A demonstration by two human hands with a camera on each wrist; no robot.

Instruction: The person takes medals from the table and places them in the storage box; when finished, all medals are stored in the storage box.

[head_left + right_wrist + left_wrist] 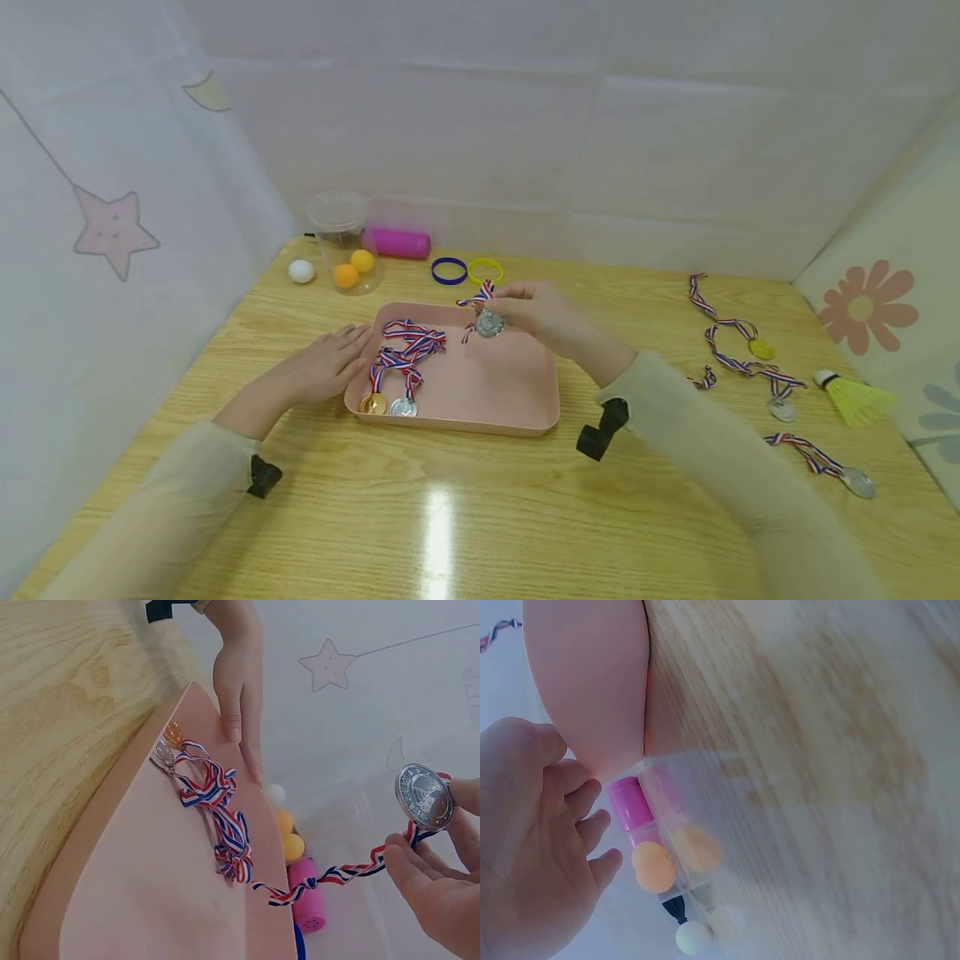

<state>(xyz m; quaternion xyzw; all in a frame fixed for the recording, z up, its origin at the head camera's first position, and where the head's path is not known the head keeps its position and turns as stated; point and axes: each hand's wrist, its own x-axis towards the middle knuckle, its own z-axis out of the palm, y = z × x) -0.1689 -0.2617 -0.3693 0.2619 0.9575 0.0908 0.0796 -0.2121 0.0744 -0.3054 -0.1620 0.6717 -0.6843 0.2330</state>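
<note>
My right hand (551,321) pinches a silver medal (490,323) over the back of the pink tray (480,429). The medal's red, white and blue ribbon (352,871) trails from the fingers in the right wrist view. At the tray's left side, my left hand (326,365) lies with its fingers fairly straight against the rim. Inside the tray, on the left, are a gold medal (373,404) and a second silver medal (403,407) side by side, their striped ribbons (405,358) bunched behind them.
Several ribboned medals, one gold (761,348), lie at the right near a yellow shuttlecock (851,398). Behind the tray are a blue wristband (449,271), a yellow wristband (485,271), a magenta cylinder (401,243), a clear cup (337,215) with orange balls and a white ball (301,271).
</note>
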